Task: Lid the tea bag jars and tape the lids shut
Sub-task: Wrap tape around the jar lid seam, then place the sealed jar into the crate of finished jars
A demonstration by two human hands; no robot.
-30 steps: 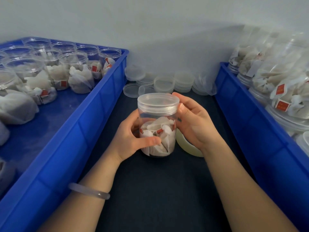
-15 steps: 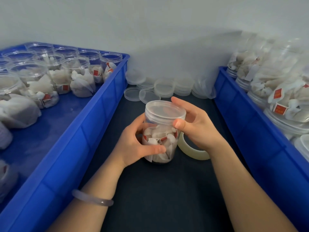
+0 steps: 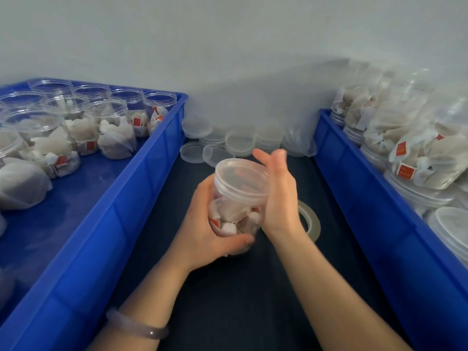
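Jar [image 3: 235,216] of tea bags sits mid-frame, tilted, w/ L hand [image 3: 202,231] curled round its body at 9 o'clock and R hand [image 3: 281,198] flat-fingered against the lid [image 3: 240,181] at 3, so I'd seat the lid square & tight before reaching for the tape roll [image 3: 312,221] at 4.

Bare forearms; translucent grey bangle [image 3: 138,325] on left wrist.

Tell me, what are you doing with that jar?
A person is closing up a jar of tea bags. The left hand grips the tilted jar, and the right hand presses flat against the side of its lid. A tape roll lies on the mat beside that hand. Open jars wait in the left blue bin.
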